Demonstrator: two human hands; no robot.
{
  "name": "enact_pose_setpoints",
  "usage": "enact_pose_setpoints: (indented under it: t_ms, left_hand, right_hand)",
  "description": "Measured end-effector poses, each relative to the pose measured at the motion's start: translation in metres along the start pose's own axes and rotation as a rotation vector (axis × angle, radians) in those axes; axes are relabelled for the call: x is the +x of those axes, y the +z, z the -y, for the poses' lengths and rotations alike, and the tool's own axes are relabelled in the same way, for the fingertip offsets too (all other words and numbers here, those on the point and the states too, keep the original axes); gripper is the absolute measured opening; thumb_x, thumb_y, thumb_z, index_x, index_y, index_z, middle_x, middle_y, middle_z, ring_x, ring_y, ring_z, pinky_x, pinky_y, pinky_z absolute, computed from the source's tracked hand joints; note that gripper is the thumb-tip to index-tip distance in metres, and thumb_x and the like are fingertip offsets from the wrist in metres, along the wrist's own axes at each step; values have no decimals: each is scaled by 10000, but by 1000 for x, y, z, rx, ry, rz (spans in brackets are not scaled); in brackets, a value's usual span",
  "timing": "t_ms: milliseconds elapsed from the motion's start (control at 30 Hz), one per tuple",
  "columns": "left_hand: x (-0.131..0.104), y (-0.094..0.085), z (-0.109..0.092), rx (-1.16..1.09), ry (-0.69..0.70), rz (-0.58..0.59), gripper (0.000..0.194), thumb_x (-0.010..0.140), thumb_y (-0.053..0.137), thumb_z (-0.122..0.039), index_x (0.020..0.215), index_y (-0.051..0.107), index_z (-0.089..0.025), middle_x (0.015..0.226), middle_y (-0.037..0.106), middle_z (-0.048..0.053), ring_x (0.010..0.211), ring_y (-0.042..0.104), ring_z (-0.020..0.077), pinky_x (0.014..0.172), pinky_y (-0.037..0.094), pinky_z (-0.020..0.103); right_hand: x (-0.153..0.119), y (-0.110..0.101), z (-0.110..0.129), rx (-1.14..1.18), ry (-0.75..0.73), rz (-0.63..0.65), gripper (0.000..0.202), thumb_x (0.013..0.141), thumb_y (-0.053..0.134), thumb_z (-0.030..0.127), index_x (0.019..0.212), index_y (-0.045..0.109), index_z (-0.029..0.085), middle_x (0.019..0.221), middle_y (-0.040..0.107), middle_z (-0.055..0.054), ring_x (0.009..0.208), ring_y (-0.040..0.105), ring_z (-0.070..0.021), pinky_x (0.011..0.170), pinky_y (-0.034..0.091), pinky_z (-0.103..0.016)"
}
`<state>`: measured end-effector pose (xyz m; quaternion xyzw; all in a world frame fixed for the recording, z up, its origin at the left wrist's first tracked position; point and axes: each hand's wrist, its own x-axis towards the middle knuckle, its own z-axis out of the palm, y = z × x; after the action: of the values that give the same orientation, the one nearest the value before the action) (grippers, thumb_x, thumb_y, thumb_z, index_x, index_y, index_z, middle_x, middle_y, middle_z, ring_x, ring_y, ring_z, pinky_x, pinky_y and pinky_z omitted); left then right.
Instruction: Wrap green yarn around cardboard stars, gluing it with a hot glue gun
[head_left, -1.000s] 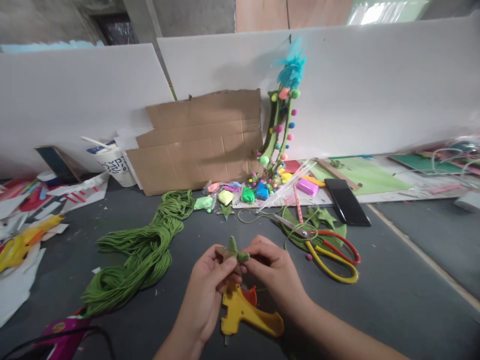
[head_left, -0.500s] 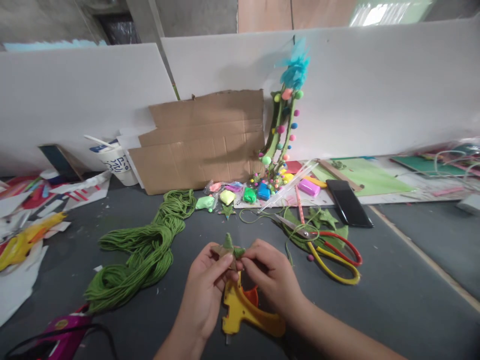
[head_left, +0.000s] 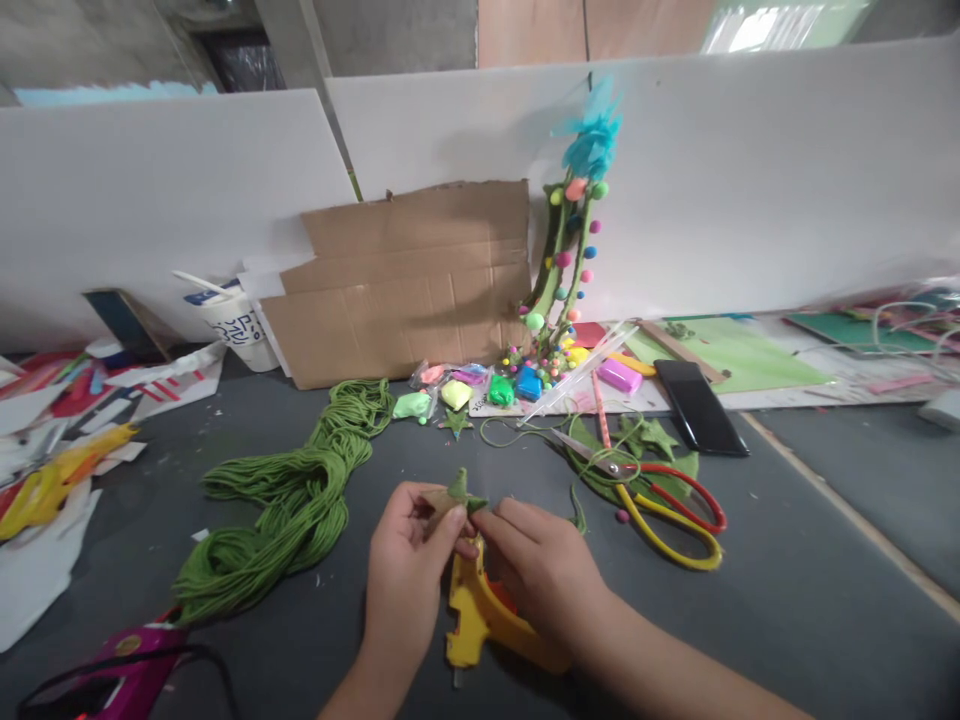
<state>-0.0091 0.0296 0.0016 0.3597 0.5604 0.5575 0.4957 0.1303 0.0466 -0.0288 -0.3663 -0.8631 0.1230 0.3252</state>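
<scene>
A small cardboard star (head_left: pixel 459 490), with green yarn covering some of its points, is held up over the table. My left hand (head_left: pixel 409 560) grips its left side, thumb across the front. At the star's lower right, the closed fingers of my right hand (head_left: pixel 544 560) pinch its edge; whether a strand of yarn is between them is hidden. Beneath both hands lies a yellow glue gun (head_left: pixel 471 620), partly covered by my right hand. A big skein of green yarn (head_left: pixel 292 500) is to the left of my hands. Scissors (head_left: pixel 675 500) with red and yellow handles rest to the right.
A black phone (head_left: pixel 701 405) and green star pieces (head_left: pixel 649 435) lie at right. Bagged coloured clay (head_left: pixel 456 393) sits before a cardboard sheet (head_left: pixel 405 310). A pompom-decorated green moon shape (head_left: pixel 559 260) stands behind. A magenta glue gun (head_left: pixel 135 670) with a black cord is front left.
My right hand has turned slightly, its fingers closing further in under the star's right side. The star stays in my left hand, nearly in place.
</scene>
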Motion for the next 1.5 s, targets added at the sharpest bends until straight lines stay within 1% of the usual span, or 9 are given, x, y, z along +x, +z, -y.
enact_pose_setpoints:
  t_ms: [133, 300, 467, 833, 967, 1133, 1233, 1367, 1500]
  left_hand:
    - [1, -1, 5, 126, 58, -45, 118, 724, 664, -196, 742, 548, -186, 636, 601, -46, 543, 592, 113, 557, 499, 223]
    - [3, -5, 12, 328, 123, -28, 75, 756, 629, -233, 775, 569, -194, 722, 615, -20, 666, 610, 145, 632, 506, 251]
    - [1, -1, 4, 240, 8, 53, 115, 738, 637, -226, 725, 528, -192, 634, 606, -45, 566, 603, 129, 561, 498, 235]
    - [4, -6, 2, 14, -200, 295, 154, 765, 640, -198, 723, 495, -165, 593, 660, -4, 480, 582, 101, 506, 465, 210]
    - [4, -6, -1, -157, -285, 349, 117, 751, 654, -135, 740, 538, -151, 619, 638, -17, 563, 618, 111, 527, 493, 200]
    - [0, -4, -2, -342, -398, 432, 93, 731, 669, -98, 785, 612, -148, 635, 646, -9, 564, 646, 114, 503, 491, 174]
    - [0, -5, 2, -390, -396, 388, 99, 705, 690, -90, 755, 633, -154, 679, 661, -3, 621, 645, 116, 555, 505, 183]
    - [3, -8, 4, -296, -298, 309, 100, 694, 692, -69, 710, 643, -154, 663, 613, -35, 596, 559, 70, 569, 469, 159]
    - [4, -7, 3, -282, -265, 313, 112, 684, 696, -72, 681, 621, -154, 619, 578, -47, 561, 507, 57, 544, 424, 144]
  right_hand:
    - [1, -2, 5, -11, 40, 35, 234, 894, 397, 115, 828, 615, 168, 678, 545, -28, 570, 479, -149, 534, 348, -250]
    - [11, -16, 8, 273, 231, 112, 172, 845, 505, 110, 809, 660, 176, 696, 595, -11, 641, 551, -136, 579, 384, -217]
    - [24, -34, 3, 461, 434, 133, 139, 762, 586, 77, 685, 654, 171, 640, 602, 20, 618, 553, -118, 573, 383, -199]
    - [26, -42, -4, 392, 383, 116, 120, 796, 560, 124, 694, 596, 176, 665, 584, 17, 638, 531, -125, 585, 357, -227]
    - [26, -46, -4, 413, 395, 74, 114, 768, 572, 117, 670, 594, 171, 646, 560, 21, 622, 502, -120, 574, 340, -230]
    - [26, -45, -13, 984, 604, 240, 96, 745, 652, 244, 707, 619, 162, 613, 544, 31, 569, 464, -99, 551, 332, -222]
    - [23, -35, -17, 1332, 754, 292, 203, 689, 718, 323, 715, 605, 155, 569, 502, 49, 491, 406, -70, 489, 278, -205]
    - [20, -22, -16, 1431, 916, 245, 185, 681, 716, 287, 710, 586, 159, 550, 462, 66, 424, 299, -39, 420, 170, -195]
    - [19, -19, -16, 1540, 947, 310, 153, 680, 680, 238, 672, 549, 159, 487, 354, 99, 396, 180, -31, 391, 86, -202]
